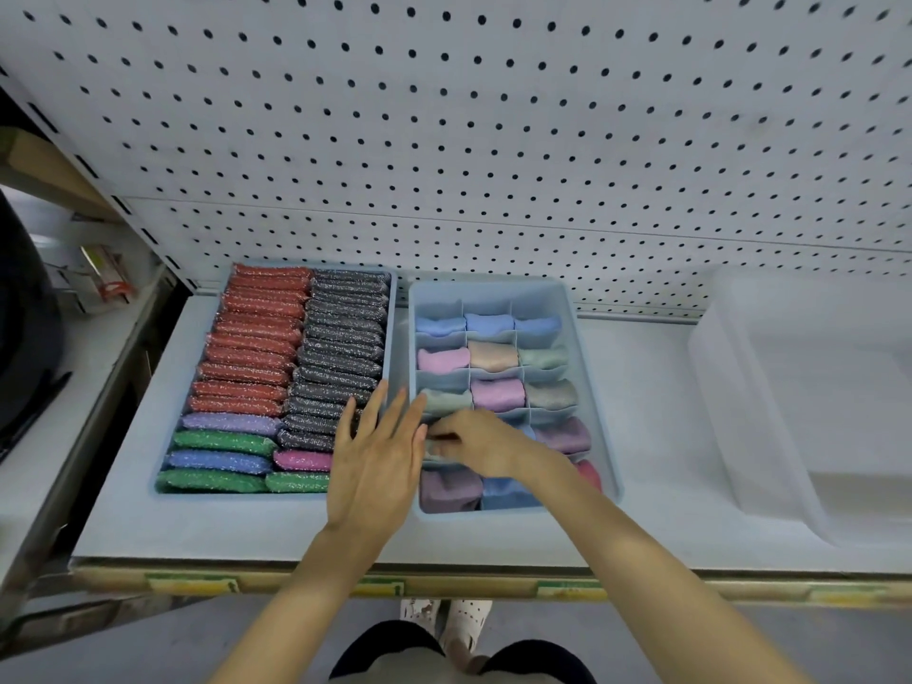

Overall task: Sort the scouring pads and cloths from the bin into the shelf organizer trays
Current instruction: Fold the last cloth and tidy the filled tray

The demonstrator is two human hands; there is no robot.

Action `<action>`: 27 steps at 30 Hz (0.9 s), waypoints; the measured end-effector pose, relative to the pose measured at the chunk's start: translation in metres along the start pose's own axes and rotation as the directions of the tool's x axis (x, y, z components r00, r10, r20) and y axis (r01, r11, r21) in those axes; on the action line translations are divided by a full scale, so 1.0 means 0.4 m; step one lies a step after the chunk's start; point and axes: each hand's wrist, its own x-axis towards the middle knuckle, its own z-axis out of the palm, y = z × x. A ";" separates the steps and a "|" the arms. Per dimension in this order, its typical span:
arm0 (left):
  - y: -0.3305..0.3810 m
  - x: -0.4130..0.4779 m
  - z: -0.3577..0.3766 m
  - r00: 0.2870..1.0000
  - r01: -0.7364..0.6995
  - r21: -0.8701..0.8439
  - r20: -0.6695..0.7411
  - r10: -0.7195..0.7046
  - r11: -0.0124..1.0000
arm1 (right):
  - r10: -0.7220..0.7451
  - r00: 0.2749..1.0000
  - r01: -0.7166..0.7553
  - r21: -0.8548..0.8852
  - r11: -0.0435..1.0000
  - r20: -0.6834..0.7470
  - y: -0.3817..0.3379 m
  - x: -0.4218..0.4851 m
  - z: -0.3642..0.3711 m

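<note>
Cloth [434, 453] pinched by right hand [477, 447] in divided tray [493, 284]; left hand [373, 461] flat, fingers spread.

Two forearms, bare from frame edge down to left hand [375, 466] and right hand [476, 449]. Dark legwear [538, 661] over both thighs; whether shorts or trousers, cannot tell. Pale grey-beige top hem [395, 671] between them. White perforated clog-type shoes [466, 619], small dark specks on uppers.

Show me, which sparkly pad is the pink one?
The pink pad near the front of the left tray, just left of the left hand. It is the only pink one, between black pads and a green pad.
</note>
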 end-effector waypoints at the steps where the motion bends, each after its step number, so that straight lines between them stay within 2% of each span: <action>1: -0.003 0.000 0.001 1.000 -0.001 -0.004 -0.003 0.001 1.000 | 0.021 0.997 -0.012 0.106 0.994 -0.080 0.001 -0.004 -0.017; 2: -0.004 -0.001 0.002 1.000 0.003 -0.008 -0.008 -0.003 1.000 | 0.060 0.981 -0.031 0.157 0.987 -0.187 0.005 -0.005 -0.037; 4: -0.004 -0.001 0.005 1.000 0.018 -0.012 -0.012 -0.018 1.000 | 0.071 0.933 -0.049 0.071 0.996 -0.352 0.014 0.006 -0.068; 5: -0.004 0.000 0.007 1.000 0.025 -0.013 -0.009 -0.025 1.000 | 0.038 0.934 -0.049 -0.023 0.999 -0.355 0.017 0.017 -0.075; 8: -0.003 0.003 0.011 1.000 0.027 -0.009 -0.006 -0.027 1.000 | -0.011 0.981 -0.059 -0.346 0.936 -0.195 0.008 0.061 -0.059; 10: -0.002 0.004 0.011 1.000 0.021 -0.011 -0.010 -0.022 1.000 | 0.000 0.993 -0.053 -0.444 0.894 -0.118 0.007 0.083 -0.040; 12: -0.002 0.002 0.012 1.000 0.018 -0.012 -0.016 -0.019 1.000 | 0.001 0.997 -0.034 -0.424 0.905 -0.078 0.010 0.088 -0.041; 15: -0.001 0.002 0.014 1.000 0.020 -0.003 -0.020 -0.020 1.000 | 0.024 1.000 -0.018 -0.299 0.954 0.016 0.029 0.085 -0.063; 18: -0.001 0.004 0.011 1.000 0.022 -0.006 -0.010 -0.023 1.000 | 0.014 0.997 0.006 -0.272 0.962 0.072 0.031 0.082 -0.081; 19: -0.002 0.005 0.010 1.000 0.022 -0.007 -0.007 -0.023 1.000 | -0.007 0.999 0.017 -0.241 0.970 0.044 0.029 0.081 -0.089; 21: -0.004 0.005 0.009 1.000 0.025 -0.015 -0.006 -0.025 1.000 | -0.044 0.988 0.019 -0.164 0.986 -0.149 0.026 0.083 -0.122; 22: -0.003 0.004 0.009 1.000 0.026 -0.021 -0.012 -0.027 0.999 | -0.055 0.962 0.009 -0.171 0.985 -0.266 0.027 0.089 -0.142; 23: -0.003 0.005 0.008 0.999 0.026 -0.026 -0.019 -0.026 0.999 | -0.071 0.944 0.001 -0.213 0.977 -0.322 0.031 0.100 -0.157; 24: -0.002 0.005 0.009 0.999 0.025 -0.030 -0.024 -0.025 0.999 | -0.080 0.950 -0.005 -0.269 0.963 -0.302 0.036 0.113 -0.167; 27: -0.001 0.005 0.008 1.000 0.022 -0.023 -0.020 -0.022 1.000 | -0.057 0.993 0.007 -0.439 0.898 -0.101 0.034 0.152 -0.155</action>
